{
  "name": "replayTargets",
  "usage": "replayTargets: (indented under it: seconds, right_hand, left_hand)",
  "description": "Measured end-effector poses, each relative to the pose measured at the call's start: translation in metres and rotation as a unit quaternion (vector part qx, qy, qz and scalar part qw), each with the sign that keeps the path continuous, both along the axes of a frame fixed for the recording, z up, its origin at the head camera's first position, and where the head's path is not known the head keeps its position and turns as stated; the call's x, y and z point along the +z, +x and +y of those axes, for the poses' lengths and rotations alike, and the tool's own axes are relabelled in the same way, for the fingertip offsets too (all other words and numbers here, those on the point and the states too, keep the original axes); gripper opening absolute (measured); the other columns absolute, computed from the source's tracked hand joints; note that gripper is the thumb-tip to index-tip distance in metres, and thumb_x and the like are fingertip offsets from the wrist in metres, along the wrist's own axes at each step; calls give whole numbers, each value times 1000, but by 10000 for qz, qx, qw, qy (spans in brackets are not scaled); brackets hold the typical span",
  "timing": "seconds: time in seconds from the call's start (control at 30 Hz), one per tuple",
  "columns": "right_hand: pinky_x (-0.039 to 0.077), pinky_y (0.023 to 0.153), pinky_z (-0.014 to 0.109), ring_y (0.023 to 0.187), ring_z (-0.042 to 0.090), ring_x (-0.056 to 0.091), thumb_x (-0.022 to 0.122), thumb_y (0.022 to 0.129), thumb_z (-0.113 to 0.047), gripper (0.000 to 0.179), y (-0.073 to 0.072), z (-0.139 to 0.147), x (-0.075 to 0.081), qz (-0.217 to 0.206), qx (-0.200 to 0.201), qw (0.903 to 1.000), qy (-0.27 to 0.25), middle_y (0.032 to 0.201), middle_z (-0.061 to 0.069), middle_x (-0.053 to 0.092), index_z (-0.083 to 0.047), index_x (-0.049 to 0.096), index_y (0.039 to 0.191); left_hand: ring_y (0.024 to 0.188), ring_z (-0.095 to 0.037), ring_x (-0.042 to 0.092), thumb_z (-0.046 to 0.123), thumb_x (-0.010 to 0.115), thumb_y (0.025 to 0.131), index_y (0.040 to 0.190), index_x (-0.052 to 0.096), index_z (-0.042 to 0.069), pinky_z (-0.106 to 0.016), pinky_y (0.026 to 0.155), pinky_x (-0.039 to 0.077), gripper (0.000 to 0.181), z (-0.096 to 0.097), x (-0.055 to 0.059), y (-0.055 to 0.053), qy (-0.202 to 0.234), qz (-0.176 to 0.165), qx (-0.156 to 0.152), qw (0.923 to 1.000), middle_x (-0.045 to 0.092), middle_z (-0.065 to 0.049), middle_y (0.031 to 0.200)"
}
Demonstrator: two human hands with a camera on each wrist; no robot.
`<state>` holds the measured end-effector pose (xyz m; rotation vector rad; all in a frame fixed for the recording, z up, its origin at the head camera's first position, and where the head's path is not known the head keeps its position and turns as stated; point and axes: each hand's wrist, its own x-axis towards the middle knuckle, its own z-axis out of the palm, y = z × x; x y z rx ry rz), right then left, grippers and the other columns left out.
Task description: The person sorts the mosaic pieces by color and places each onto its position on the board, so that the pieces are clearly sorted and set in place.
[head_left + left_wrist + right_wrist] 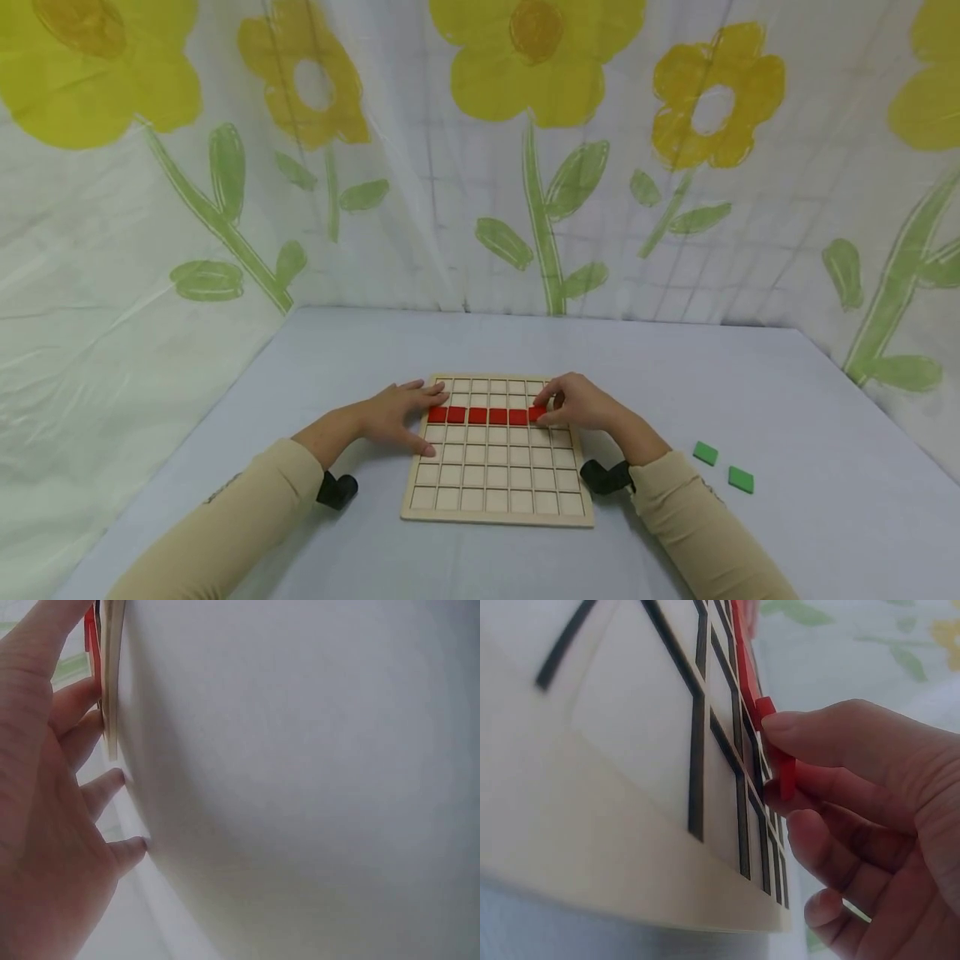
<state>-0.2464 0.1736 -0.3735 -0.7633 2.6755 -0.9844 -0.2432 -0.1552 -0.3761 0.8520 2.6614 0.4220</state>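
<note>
Plainly, pale table [675,367] under hands [392,417] [581,404] and board [486,477], flowered curtain [420,208] behind.

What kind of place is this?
Perhaps a little curtained-off play or filming corner: a flowery sheet hangs behind a pale table, and a wooden grid board lies on it.

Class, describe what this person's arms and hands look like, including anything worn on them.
The left sleeve and right sleeve are beige, ending short of the wrists. The left wrist camera and right wrist camera are black with rounded ends. The left hand and right hand wear no gloves; no rings show.
</note>
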Motion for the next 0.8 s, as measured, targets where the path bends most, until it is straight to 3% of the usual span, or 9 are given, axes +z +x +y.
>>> replayTargets:
  seconds: [0.8]
  right_hand:
    - [45, 57, 23, 66, 10, 52, 74, 78, -12, 21, -2, 2, -3, -221, 45, 9997, -99, 84, 6, 64, -3, 69, 96]
  left_hand:
    - [145, -34, 8, 55, 71, 73, 145, 35, 19, -62, 112, 3, 89, 0, -5, -3, 105, -64, 74, 9999, 22, 1, 155]
